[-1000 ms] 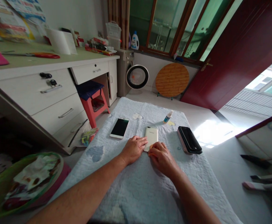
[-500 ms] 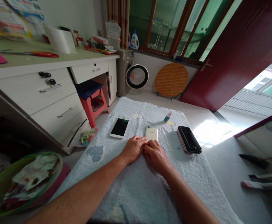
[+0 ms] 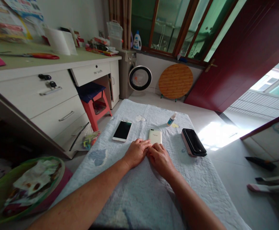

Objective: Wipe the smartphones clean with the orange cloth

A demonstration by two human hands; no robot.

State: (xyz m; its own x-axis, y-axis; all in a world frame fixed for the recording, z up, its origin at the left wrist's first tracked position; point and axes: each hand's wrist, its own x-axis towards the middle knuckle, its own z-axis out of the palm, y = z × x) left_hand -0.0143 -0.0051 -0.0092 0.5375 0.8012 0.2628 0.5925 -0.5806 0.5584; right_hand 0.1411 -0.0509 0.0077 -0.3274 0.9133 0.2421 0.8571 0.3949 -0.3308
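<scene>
A white smartphone lies back up on the cloth, its camera end pointing away from me. My left hand rests at its lower left, fingers together and fingertips pressed on the edge. Curled over the phone's near end, my right hand meets the left fingertips there. Both hands cover the phone's lower part, so the exact grip is hidden. To the left, a second white phone lies with its dark screen up. On the right sits a stack of dark phones or cases. A small spray bottle stands farther back.
The pale blue quilted cloth covers the work surface. A waste bin with used tissues is at lower left. Beyond are a desk with drawers, a red stool, a washing machine and a round wooden board.
</scene>
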